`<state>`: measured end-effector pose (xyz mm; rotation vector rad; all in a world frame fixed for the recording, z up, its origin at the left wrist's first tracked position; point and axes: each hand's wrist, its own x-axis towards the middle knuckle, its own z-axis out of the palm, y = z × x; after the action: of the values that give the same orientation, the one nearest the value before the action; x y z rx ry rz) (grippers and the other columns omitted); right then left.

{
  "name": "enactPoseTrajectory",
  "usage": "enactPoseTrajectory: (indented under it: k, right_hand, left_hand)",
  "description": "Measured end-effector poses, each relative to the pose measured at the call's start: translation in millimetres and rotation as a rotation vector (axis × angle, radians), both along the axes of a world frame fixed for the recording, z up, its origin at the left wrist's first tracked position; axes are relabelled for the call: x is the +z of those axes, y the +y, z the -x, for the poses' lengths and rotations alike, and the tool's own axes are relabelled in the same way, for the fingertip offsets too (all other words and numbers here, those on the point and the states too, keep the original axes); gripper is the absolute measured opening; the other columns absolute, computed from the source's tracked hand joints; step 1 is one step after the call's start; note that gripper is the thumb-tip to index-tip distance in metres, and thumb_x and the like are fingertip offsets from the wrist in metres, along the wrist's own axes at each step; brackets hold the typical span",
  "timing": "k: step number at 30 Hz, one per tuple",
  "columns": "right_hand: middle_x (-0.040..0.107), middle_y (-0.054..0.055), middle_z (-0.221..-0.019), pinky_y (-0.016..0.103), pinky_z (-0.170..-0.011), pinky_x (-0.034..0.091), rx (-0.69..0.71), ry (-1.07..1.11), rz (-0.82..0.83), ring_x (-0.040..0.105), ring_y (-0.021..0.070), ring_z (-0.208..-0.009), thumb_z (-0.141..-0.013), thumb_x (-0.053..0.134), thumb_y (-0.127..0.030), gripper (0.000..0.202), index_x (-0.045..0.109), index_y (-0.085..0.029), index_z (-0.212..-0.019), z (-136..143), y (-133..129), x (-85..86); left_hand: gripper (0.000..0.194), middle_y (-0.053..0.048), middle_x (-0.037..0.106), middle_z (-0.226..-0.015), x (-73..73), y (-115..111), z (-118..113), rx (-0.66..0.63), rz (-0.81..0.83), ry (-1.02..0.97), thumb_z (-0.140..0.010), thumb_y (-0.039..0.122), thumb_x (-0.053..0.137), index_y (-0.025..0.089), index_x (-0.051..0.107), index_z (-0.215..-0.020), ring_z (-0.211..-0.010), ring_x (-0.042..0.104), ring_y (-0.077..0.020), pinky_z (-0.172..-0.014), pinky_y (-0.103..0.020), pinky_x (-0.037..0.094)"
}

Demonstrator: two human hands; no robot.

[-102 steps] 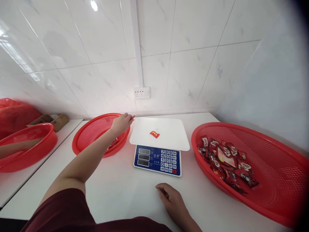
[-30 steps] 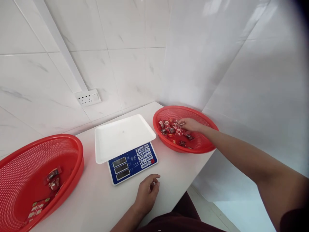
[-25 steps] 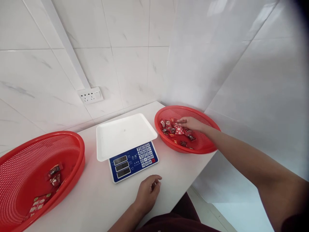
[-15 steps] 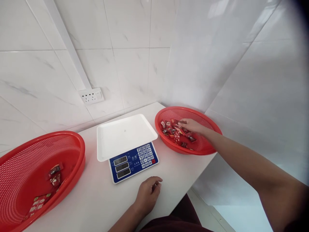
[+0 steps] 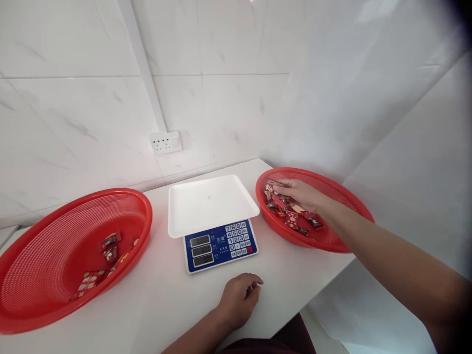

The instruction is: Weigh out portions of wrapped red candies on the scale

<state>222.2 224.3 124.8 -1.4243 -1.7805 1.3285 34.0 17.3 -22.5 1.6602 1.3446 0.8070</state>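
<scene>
My right hand (image 5: 300,192) is over the right red plastic basket (image 5: 354,206), its fingers closed on a small dark-red wrapped packet (image 5: 273,183). Beneath it lies a pile of red-wrapped sweets (image 5: 291,219), partly covered by the hand. My left hand (image 5: 241,299) rests on the white table (image 5: 295,275) near its front edge, fingers loosely bent, thumb apart, with nothing visible in it. Just beyond that hand stands a digital scale (image 5: 221,246) with a blue keypad panel. Its white weighing pan (image 5: 210,201) holds nothing.
At the left stands another red basket (image 5: 73,211) with several wrapped sweets (image 5: 110,248) and a red packet (image 5: 88,282) inside. A tiled wall (image 5: 236,113) with a power socket (image 5: 165,142) closes off the back. Another wall (image 5: 413,162) rises on the right.
The view has turned left, so everything sits further right. My right hand has lifted slightly from the sweets, with the packet now showing at its fingertips. My left hand stays on the table.
</scene>
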Motion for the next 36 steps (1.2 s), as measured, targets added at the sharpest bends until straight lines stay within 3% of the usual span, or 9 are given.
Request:
enactPoseTrajectory:
  k: [6,10,14,16,19,22,27,31,36]
  right_hand:
    - [0.063,0.003,-0.075,0.017,-0.037,0.033,0.230,-0.026,0.031,0.051,0.0082,-0.052,-0.080,0.060,-0.041,0.028,0.059,-0.019,-0.098,82,-15,2.8]
    - [0.064,0.007,-0.093,0.017,-0.042,0.041,0.375,-0.067,0.098,0.054,0.0100,-0.061,-0.082,0.056,-0.044,0.042,0.052,-0.021,-0.118,117,-13,-6.3]
    - [0.058,0.012,-0.114,0.022,-0.056,0.053,0.345,-0.160,0.027,0.060,0.0153,-0.081,-0.083,0.055,-0.040,0.043,0.049,-0.020,-0.122,128,-6,-13.4]
    - [0.058,0.012,-0.116,0.025,-0.067,0.056,0.356,-0.090,0.084,0.061,0.0171,-0.089,-0.084,0.054,-0.036,0.043,0.047,-0.019,-0.123,128,-5,-13.9]
    - [0.051,0.012,-0.128,0.028,-0.082,0.055,0.447,0.058,0.196,0.058,0.0186,-0.105,-0.085,0.053,-0.032,0.049,0.037,-0.021,-0.131,129,-7,-12.9]
    - [0.040,0.011,-0.141,0.031,-0.084,0.055,0.491,-0.001,0.129,0.050,0.0212,-0.118,-0.086,0.050,-0.031,0.055,0.030,-0.025,-0.138,127,-9,-12.2]
    - [0.046,0.012,-0.136,0.033,-0.080,0.055,0.286,-0.232,-0.147,0.051,0.0253,-0.116,-0.086,0.047,-0.025,0.047,0.042,-0.021,-0.132,95,10,-9.5]
    - [0.052,0.011,-0.131,0.033,-0.084,0.052,0.108,-0.292,-0.253,0.056,0.0240,-0.111,-0.087,0.046,-0.027,0.042,0.047,-0.020,-0.129,31,43,-12.3]
    - [0.059,0.014,-0.122,0.034,-0.086,0.049,-0.006,-0.543,-0.264,0.059,0.0247,-0.106,-0.085,0.051,-0.026,0.038,0.055,-0.014,-0.121,-53,63,-34.2]
  left_hand:
    - [0.028,-0.003,0.069,-0.085,1.9,-2,1,-0.013,0.006,0.038,-0.079,0.021,0.048,0.019,0.068,-0.099,-0.066,0.057,-0.0133,-0.067,-0.023,0.047]
    - [0.029,-0.003,0.069,-0.086,3.6,-3,2,-0.031,0.011,0.062,-0.080,0.022,0.049,0.020,0.068,-0.102,-0.068,0.058,-0.0138,-0.070,-0.023,0.048]
    - [0.030,-0.003,0.069,-0.087,3.1,-2,2,-0.026,0.011,0.064,-0.079,0.022,0.049,0.020,0.068,-0.102,-0.070,0.059,-0.0145,-0.071,-0.024,0.048]
    - [0.030,-0.003,0.069,-0.088,3.1,-2,2,-0.030,0.023,0.063,-0.079,0.022,0.049,0.021,0.069,-0.102,-0.071,0.059,-0.0148,-0.072,-0.024,0.048]
    - [0.030,-0.003,0.069,-0.090,4.1,-2,2,-0.031,0.036,0.057,-0.079,0.022,0.049,0.022,0.069,-0.102,-0.072,0.060,-0.0150,-0.073,-0.025,0.049]
    - [0.030,-0.003,0.069,-0.089,4.8,-3,2,-0.021,0.033,0.055,-0.079,0.022,0.049,0.022,0.069,-0.102,-0.070,0.059,-0.0148,-0.072,-0.025,0.049]
    - [0.029,-0.003,0.069,-0.087,1.2,-2,1,-0.013,0.030,0.046,-0.078,0.023,0.049,0.022,0.069,-0.100,-0.067,0.058,-0.0142,-0.068,-0.024,0.048]
    - [0.027,-0.003,0.069,-0.086,-2.4,-1,0,0.004,0.030,0.020,-0.076,0.018,0.049,0.020,0.068,-0.096,-0.065,0.058,-0.0138,-0.066,-0.024,0.047]
    - [0.026,-0.004,0.067,-0.083,-3.3,1,1,-0.012,0.023,0.002,-0.079,0.018,0.046,0.019,0.066,-0.096,-0.064,0.056,-0.0144,-0.063,-0.025,0.046]
